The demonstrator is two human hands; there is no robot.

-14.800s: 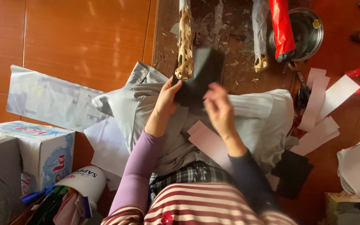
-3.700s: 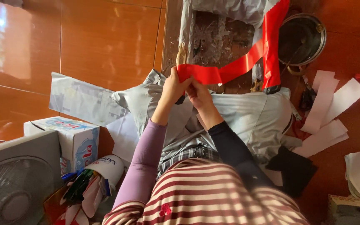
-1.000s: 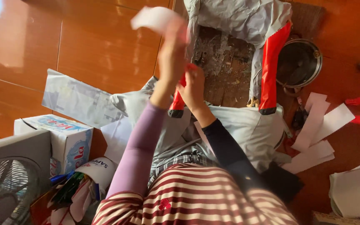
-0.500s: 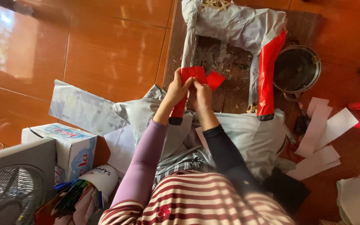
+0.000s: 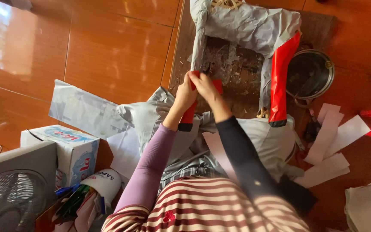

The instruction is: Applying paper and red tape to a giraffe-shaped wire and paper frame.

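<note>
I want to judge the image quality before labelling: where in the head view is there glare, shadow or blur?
Head view: strong sun glare on the glossy floor tiles at upper left. Sun falls on the left hand and right hand, which hold a red strip; both look sharp. The metal bowl lies in shadow. The fan at the lower left edge is soft.

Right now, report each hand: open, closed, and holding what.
Left hand: closed on the red paper strip, which hangs below it.
Right hand: closed, pinching the same red paper strip at its top.
</note>
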